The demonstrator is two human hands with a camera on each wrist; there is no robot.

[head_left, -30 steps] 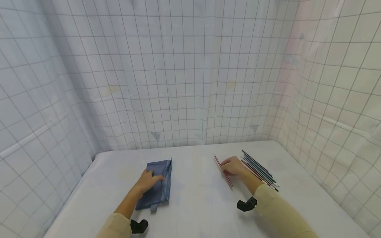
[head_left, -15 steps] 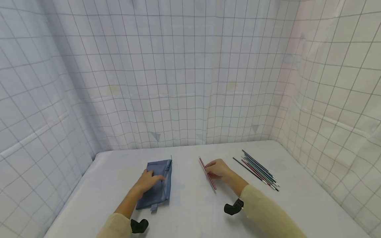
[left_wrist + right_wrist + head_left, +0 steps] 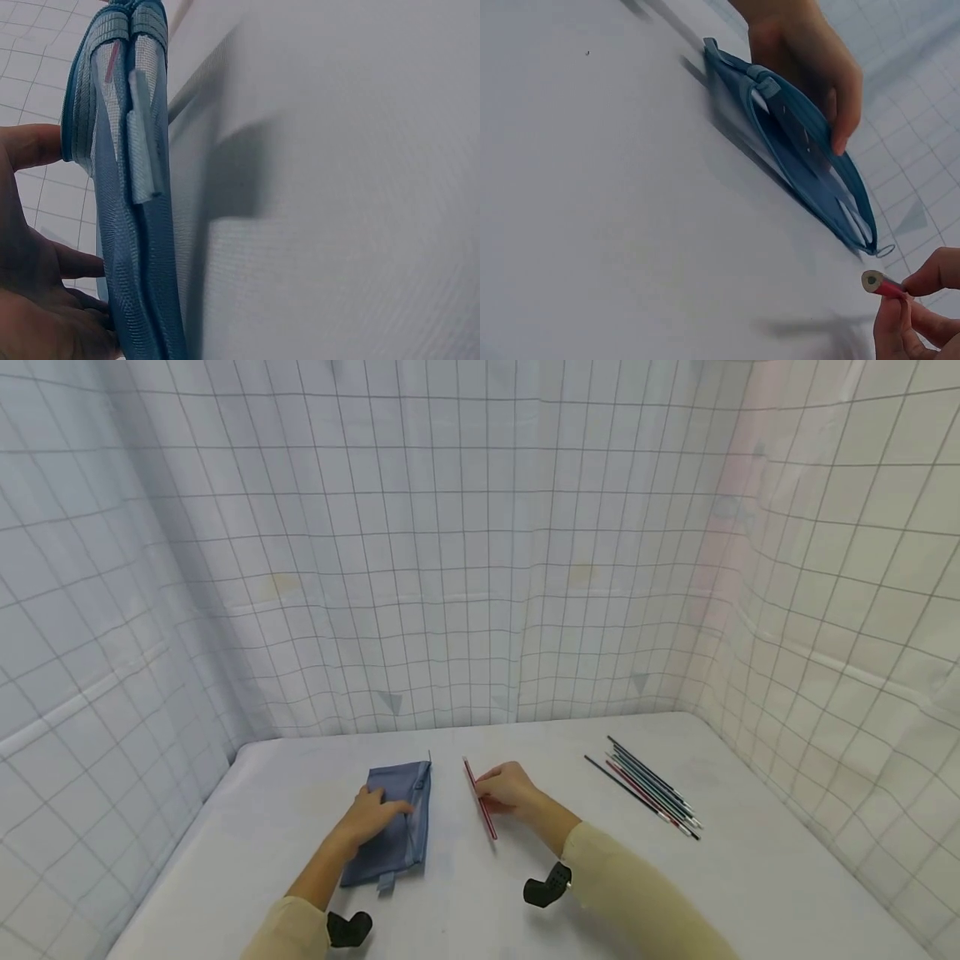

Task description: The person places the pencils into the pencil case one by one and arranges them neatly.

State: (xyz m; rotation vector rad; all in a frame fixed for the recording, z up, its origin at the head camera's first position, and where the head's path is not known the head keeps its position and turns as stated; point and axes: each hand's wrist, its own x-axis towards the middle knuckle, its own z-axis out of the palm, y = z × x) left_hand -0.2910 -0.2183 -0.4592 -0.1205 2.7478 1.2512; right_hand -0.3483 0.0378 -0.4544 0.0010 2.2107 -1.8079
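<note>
A blue zip pencil case (image 3: pixel 390 827) lies on the table, and my left hand (image 3: pixel 371 818) rests on top of it. In the right wrist view the zip side of the case (image 3: pixel 780 142) gapes, with my left thumb (image 3: pixel 845 124) at its upper lip. The left wrist view has the zip edge (image 3: pixel 139 172) side-on, thumb and fingers against the upper face. My right hand (image 3: pixel 506 785) pinches a red pencil (image 3: pixel 480 799) to the right of the case, apart from it. Only the pencil's blunt end (image 3: pixel 874 282) pokes past my fingers in the right wrist view.
Several dark, green and red pencils (image 3: pixel 652 789) lie in a loose bunch on the right of the white table (image 3: pixel 300 810). White gridded curtains (image 3: pixel 450 568) stand behind and on both sides. Each wrist carries a black camera mount (image 3: pixel 547 887).
My right hand has moved left with the red pencil, away from the bunch and closer to the case. The left hand and the case have stayed put.
</note>
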